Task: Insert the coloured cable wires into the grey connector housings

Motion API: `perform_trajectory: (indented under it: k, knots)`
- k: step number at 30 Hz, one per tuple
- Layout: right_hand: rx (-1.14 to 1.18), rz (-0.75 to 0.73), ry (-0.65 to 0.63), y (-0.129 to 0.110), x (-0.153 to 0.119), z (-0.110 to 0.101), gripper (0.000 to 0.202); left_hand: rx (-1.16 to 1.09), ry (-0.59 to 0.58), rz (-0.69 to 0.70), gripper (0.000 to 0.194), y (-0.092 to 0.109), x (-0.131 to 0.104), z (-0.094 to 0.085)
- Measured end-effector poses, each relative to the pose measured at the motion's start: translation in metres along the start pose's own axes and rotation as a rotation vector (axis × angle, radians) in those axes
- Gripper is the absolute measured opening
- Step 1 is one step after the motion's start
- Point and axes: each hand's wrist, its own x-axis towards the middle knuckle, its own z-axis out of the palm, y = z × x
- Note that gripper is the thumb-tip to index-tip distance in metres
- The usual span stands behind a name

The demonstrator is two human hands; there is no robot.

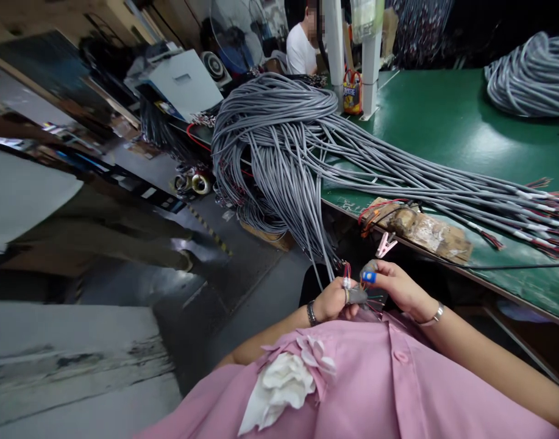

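My left hand (330, 301) is closed around the stripped end of a grey cable, with a grey covering on one finger. Thin coloured wires (375, 300) fan out from it to the right, and a red bundle with a white wrap (347, 281) stands up above the fingers. Just to the right, my right hand (398, 288) is in a pinch, a grey cover on one fingertip and a blue band (368, 277) round a finger. A thin orange-red wire shows at its fingertips; exactly what is between them is partly hidden.
Grey cables (279, 116) lie heaped over the green table (425, 110), their stripped ends at right. A taped wooden block (425, 231) and pink clip (386, 245) sit at its edge. A coiled cable (530, 76) lies far right. Another person (301, 49) sits behind.
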Motion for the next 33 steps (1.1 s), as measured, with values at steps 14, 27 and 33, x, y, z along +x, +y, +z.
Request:
perform_trajectory:
  k: [14, 27, 33]
  knots:
    - [0.298, -0.098, 0.164, -0.007, 0.008, -0.028, 0.052, -0.376, -0.27, -0.034, 0.027, 0.033, 0.018, 0.009]
    - [0.517, -0.115, 0.273, -0.008, 0.025, -0.01, 0.052, -0.572, -0.408, -0.125, 0.017, 0.043, 0.045, 0.003]
    - [0.519, -0.092, 0.302, -0.008, 0.027, -0.01, 0.05, -0.567, -0.402, -0.138, 0.018, 0.042, 0.049, 0.003]
